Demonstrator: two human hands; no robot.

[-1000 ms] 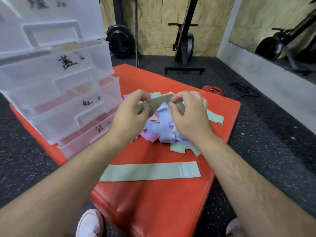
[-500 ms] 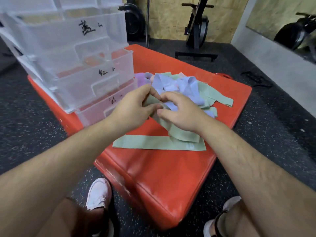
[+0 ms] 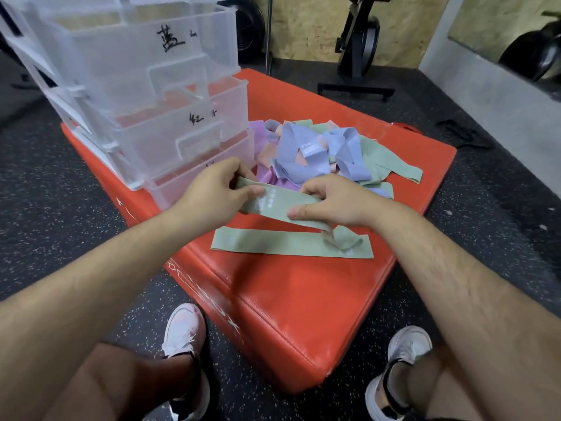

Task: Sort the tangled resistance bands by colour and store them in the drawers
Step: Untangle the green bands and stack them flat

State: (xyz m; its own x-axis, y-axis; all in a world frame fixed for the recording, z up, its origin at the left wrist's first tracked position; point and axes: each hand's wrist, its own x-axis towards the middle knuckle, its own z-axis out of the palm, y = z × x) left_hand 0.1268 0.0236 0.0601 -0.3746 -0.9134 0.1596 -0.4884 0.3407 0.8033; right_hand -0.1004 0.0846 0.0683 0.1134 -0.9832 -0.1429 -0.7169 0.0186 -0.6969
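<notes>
My left hand [image 3: 217,189] and my right hand [image 3: 331,200] both grip one pale green band [image 3: 277,203], stretched flat between them just above the red padded box [image 3: 288,299]. Its right end curls down onto a second green band [image 3: 273,245] lying flat near the box's front edge. Behind my hands lies the tangled pile of bands [image 3: 315,153], blue, purple, pink and green. The clear plastic drawer unit [image 3: 145,86] stands on the box's left part, its hand-labelled drawers pulled out in steps.
Black speckled rubber floor [image 3: 60,208] surrounds the box. My two white shoes [image 3: 183,332] rest on the floor in front of it. An exercise machine stand [image 3: 356,56] and weight plates are at the back wall. A grey ledge [image 3: 501,95] runs along the right.
The green band has been pulled out of the pile toward me and spread flat between both hands. My hands moved apart, and my view tipped downward, closer to the box.
</notes>
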